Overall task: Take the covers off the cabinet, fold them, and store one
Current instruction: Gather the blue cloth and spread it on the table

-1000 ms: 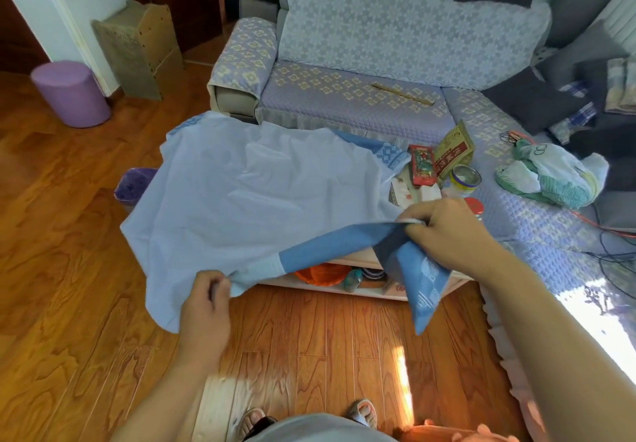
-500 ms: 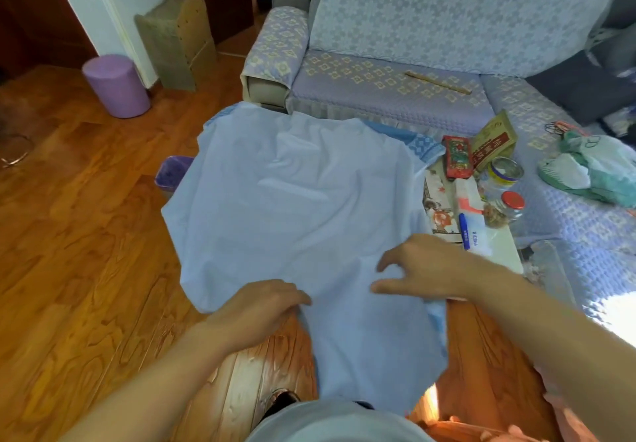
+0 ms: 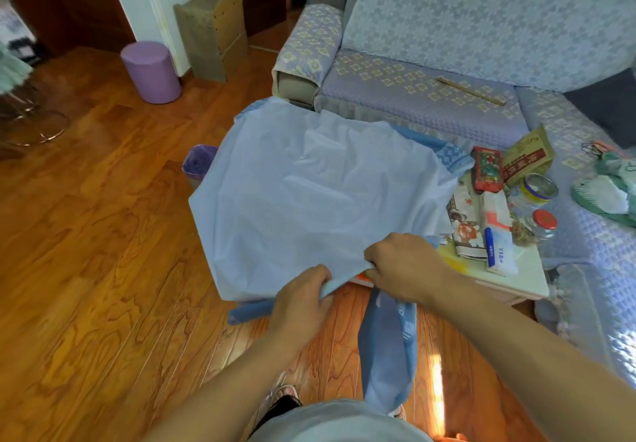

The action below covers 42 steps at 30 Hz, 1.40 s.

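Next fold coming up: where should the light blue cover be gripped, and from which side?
Grip the light blue cover along its near edge, from the near side. That hem lifts off the table, where the left hand and right hand pinch it.

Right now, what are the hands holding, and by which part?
Both the left hand and right hand grip the light blue cover at its near edge, side by side.

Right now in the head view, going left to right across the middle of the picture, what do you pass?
Purple stool → brown cardboard box → light blue cover → red packet → open tin → green and white cloth.
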Motion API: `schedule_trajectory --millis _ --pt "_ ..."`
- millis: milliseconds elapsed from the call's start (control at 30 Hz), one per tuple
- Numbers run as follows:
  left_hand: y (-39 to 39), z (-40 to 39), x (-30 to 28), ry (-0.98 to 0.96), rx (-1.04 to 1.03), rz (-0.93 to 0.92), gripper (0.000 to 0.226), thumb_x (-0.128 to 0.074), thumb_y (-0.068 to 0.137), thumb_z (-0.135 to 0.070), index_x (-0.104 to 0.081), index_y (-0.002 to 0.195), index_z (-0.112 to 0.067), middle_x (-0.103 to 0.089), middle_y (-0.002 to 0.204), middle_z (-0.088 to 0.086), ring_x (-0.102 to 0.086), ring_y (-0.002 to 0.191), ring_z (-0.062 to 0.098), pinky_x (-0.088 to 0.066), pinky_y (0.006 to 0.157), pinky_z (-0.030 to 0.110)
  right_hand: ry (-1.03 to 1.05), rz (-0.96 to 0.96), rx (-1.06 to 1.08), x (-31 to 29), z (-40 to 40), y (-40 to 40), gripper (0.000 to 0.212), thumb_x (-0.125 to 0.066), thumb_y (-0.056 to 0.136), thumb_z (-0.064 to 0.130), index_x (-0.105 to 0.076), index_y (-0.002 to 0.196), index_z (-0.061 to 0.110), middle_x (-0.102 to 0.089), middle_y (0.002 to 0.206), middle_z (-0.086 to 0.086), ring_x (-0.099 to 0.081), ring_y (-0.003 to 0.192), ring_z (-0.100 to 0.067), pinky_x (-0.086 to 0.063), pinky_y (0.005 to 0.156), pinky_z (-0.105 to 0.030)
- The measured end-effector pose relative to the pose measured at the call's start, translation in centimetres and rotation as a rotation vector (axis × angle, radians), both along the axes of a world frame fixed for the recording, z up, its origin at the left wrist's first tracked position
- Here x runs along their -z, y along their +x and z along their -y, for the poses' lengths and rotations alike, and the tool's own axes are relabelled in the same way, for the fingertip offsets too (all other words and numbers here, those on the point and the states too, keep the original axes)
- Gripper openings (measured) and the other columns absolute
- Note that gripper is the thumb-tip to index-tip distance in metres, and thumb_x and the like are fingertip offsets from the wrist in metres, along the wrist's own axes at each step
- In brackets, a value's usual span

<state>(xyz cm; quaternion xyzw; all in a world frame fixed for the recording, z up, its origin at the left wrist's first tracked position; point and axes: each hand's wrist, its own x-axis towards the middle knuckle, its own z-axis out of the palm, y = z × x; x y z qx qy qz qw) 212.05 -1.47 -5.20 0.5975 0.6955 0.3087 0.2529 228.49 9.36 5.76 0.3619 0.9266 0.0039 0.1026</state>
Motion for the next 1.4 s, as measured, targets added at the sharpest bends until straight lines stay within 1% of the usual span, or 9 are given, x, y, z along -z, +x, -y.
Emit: schedule_trajectory --millis 300,500,667,767,867,967,1133,1267,1400 --pt "-3.5 3.6 4.7 -0.100 -0.150 -0.076 0.037 -0.065 0.078 0.003 -0.040 0.069 -0.023 -0.039 0.064 -0.014 -0.039 0.057 0.005 -0.022 0.048 0.024 0.053 -0.131 0.202 -2.8 -2.4 1.8 0.028 -0.055 0.089 0.038 -0.050 0.071 0.018 -0.058 0.077 -0.010 -0.061 0.083 -0.038 -0.037 0.059 -0.034" --pt "-8.5 5.7 6.5 -0.171 -0.454 -0.095 0.045 -0.056 0.071 0.015 -0.033 0.063 -0.023 -0.043 0.063 -0.003 -0.048 0.059 0.028 -0.029 0.049 0.032 0.105 -0.183 0.298 -3.8 -4.6 4.6 0.036 -0.060 0.088 0.032 -0.041 0.060 0.020 -0.040 0.058 0.001 -0.047 0.068 -0.032 -0.020 0.047 -0.033" --pt "-12.1 3.5 -0.5 0.100 -0.864 0.096 0.029 -0.052 0.070 0.017 -0.041 0.070 -0.009 -0.041 0.062 0.003 -0.035 0.058 0.024 -0.023 0.049 0.033 -0.200 0.109 0.038 -0.4 -2.6 6.5 0.051 -0.055 0.083 0.070 -0.051 0.068 0.020 -0.051 0.064 0.004 -0.055 0.071 -0.022 -0.046 0.061 -0.032" --pt "-13.8 2.7 -3.9 0.067 -0.718 0.053 0.037 -0.054 0.069 0.016 -0.055 0.089 -0.015 -0.056 0.075 0.005 -0.049 0.066 0.029 -0.036 0.052 0.035 -0.369 0.370 -0.042 2.1 0.0 7.9 0.075 -0.041 0.075 0.093 -0.055 0.075 0.019 -0.055 0.070 0.004 -0.050 0.066 -0.015 -0.041 0.060 -0.030" --pt "-12.7 2.6 -6.3 -0.072 -0.280 -0.248 0.038 -0.060 0.074 0.008 -0.058 0.091 -0.026 -0.061 0.082 -0.004 -0.061 0.080 0.030 -0.042 0.059 0.036 -0.306 0.251 0.054 1.6 -1.4 7.3 0.085 -0.029 0.065 0.102 -0.052 0.075 0.020 -0.056 0.068 0.004 -0.053 0.067 -0.012 -0.051 0.069 -0.037" --pt "-8.6 2.2 -7.9 -0.143 -0.086 -0.402 0.023 -0.058 0.082 -0.008 -0.052 0.093 -0.026 -0.061 0.083 -0.004 -0.064 0.087 0.030 -0.041 0.067 0.039 -0.285 0.144 -0.021 0.6 -0.6 2.9 0.091 -0.027 0.062 0.102 -0.057 0.084 0.019 -0.060 0.072 0.002 -0.061 0.077 -0.020 -0.052 0.071 -0.038" --pt "-2.9 0.2 -8.4 -0.046 -0.026 -0.356 0.027 -0.056 0.079 -0.008 -0.037 0.093 -0.022 -0.062 0.081 0.004 -0.061 0.078 0.039 -0.042 0.060 0.042 -0.295 0.052 -0.101 1.8 4.8 -4.4 0.071 -0.041 0.075 0.086 -0.062 0.091 0.019 -0.065 0.079 -0.006 -0.062 0.078 -0.029 -0.037 0.063 -0.034" --pt "-2.0 -0.3 -8.2 0.010 -0.112 -0.258 0.021 -0.050 0.082 -0.003 -0.042 0.095 -0.018 -0.048 0.074 -0.002 -0.056 0.072 0.036 -0.039 0.057 0.041 -0.227 -0.061 0.029 3.5 5.6 -6.5 0.032 -0.034 0.084 0.042 -0.056 0.088 0.018 -0.067 0.089 -0.013 -0.065 0.085 -0.036 -0.040 0.065 -0.035" --pt "-3.3 1.3 -5.1 0.082 -0.300 -0.232 0.032 -0.063 0.077 -0.003 -0.054 0.104 -0.019 -0.056 0.093 0.001 -0.059 0.077 0.032 -0.047 0.056 0.042 -0.095 -0.193 0.105 2.9 4.5 -4.9 0.030 -0.039 0.095 0.033 -0.061 0.092 0.011 -0.066 0.093 -0.021 -0.065 0.086 -0.041 -0.033 0.063 -0.035"
